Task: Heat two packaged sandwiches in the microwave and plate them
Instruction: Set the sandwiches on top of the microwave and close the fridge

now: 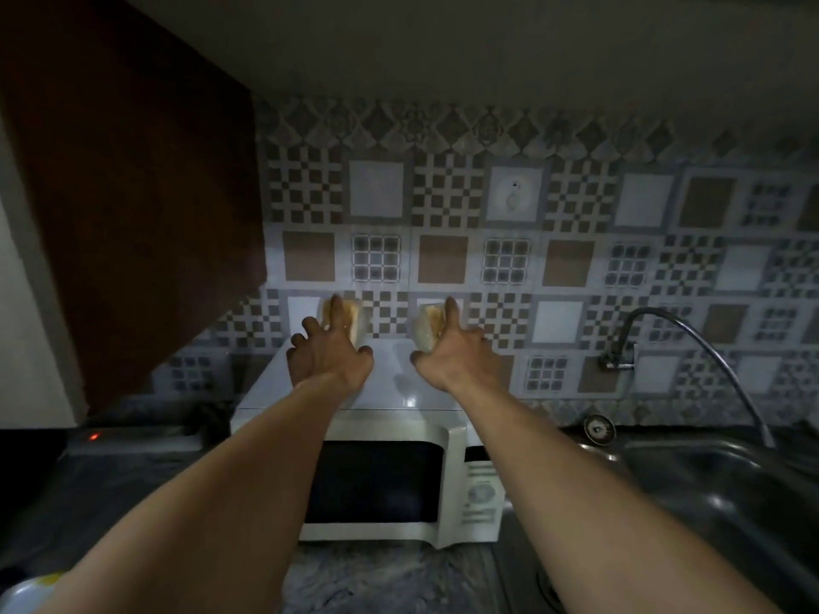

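Observation:
Two packaged sandwiches in clear wrap stand on top of the white microwave [385, 480], against the tiled wall. My left hand [330, 352] lies over the left sandwich [352, 319] with fingers spread, and the pack sits between its index finger and thumb. Over on the other side, my right hand [452, 352] is on the right sandwich [426, 327], index finger stretched along it and thumb under its near corner. Both hands hide much of the packs. The microwave door is shut and its window is dark.
A steel sink [718, 494] with a curved tap [691, 343] lies right of the microwave. A power strip with a red light [94, 435] sits to the left. A white plate edge [26, 591] shows at the bottom left. A dark cabinet [133, 192] hangs on the upper left.

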Action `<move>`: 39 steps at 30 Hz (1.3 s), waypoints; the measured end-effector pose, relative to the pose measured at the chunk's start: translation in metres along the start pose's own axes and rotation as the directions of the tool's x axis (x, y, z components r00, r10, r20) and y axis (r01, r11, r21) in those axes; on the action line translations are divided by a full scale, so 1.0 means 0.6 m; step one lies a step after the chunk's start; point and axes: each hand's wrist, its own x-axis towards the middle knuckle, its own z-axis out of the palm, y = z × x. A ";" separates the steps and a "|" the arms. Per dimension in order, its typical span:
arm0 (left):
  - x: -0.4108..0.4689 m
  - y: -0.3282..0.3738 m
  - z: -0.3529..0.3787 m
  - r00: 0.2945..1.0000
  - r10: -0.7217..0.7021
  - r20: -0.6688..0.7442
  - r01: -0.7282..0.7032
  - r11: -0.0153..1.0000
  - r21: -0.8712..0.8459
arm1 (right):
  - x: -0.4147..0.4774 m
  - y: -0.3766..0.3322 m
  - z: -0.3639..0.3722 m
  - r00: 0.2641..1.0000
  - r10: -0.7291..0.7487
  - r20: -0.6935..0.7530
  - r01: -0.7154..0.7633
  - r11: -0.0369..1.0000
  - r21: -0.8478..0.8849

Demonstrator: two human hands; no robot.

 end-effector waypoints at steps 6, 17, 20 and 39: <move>0.040 -0.010 0.082 0.999 -0.024 0.024 0.024 1.000 0.014 | 0.058 0.002 0.080 0.995 0.039 0.093 -0.037 0.999 -0.020; 0.091 -0.037 0.184 0.991 -0.085 0.105 0.082 0.996 0.030 | 0.112 0.007 0.183 0.995 0.052 0.081 -0.049 0.998 -0.040; 0.106 -0.040 0.196 0.990 -0.092 0.110 0.090 0.996 0.023 | 0.129 0.003 0.201 0.996 0.050 0.068 -0.048 0.998 -0.031; 0.097 -0.026 0.171 0.990 -0.061 0.125 0.055 0.997 0.054 | 0.133 0.001 0.161 0.994 -0.024 0.106 0.026 1.000 -0.013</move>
